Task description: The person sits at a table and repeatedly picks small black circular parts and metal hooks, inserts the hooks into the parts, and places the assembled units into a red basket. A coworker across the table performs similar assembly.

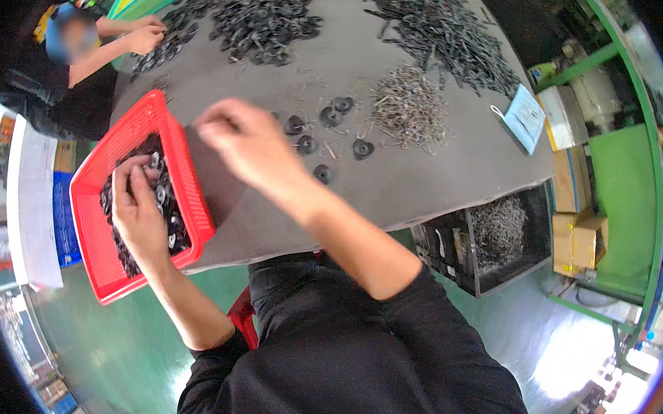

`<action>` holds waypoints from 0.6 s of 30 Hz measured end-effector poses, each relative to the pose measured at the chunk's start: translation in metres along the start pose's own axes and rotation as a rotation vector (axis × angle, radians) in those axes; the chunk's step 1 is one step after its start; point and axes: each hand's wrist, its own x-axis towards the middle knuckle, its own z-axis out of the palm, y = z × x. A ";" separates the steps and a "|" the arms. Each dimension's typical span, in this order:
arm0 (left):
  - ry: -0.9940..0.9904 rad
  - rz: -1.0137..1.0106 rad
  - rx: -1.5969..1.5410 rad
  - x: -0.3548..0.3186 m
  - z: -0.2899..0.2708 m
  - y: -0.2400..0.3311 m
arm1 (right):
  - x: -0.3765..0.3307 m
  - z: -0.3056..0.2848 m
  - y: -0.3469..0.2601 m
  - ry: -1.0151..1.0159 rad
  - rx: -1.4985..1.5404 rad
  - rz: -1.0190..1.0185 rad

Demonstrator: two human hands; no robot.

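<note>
The left hand point(135, 214) rests inside the red basket point(93, 253), fingers curled down into the dark round parts point(165, 213) heaped there; whether it grips any one part cannot be told. The basket overhangs the left edge of the grey worktop point(455, 169). The right hand point(238, 142) hovers above the worktop just right of the basket, its fingers drawn together at the tips, which are motion-blurred (a pinched item cannot be made out). Several black discs point(328, 131) lie loose just beyond it, beside a pile of wire clips point(408, 104). Farther back lie a heap of black parts point(259, 17) and a heap of dark rods point(441, 31). Another person's hands point(145, 35) work at the far left corner.
</note>
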 end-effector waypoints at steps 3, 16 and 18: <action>0.077 -0.118 0.287 -0.001 -0.032 -0.028 | 0.002 0.074 -0.016 -0.236 -0.028 -0.087; -0.193 0.321 -0.123 -0.036 0.050 0.051 | 0.048 -0.267 0.056 0.760 -0.764 0.124; -0.265 0.341 -0.178 -0.035 0.080 0.055 | 0.053 -0.311 0.056 0.765 -0.830 0.130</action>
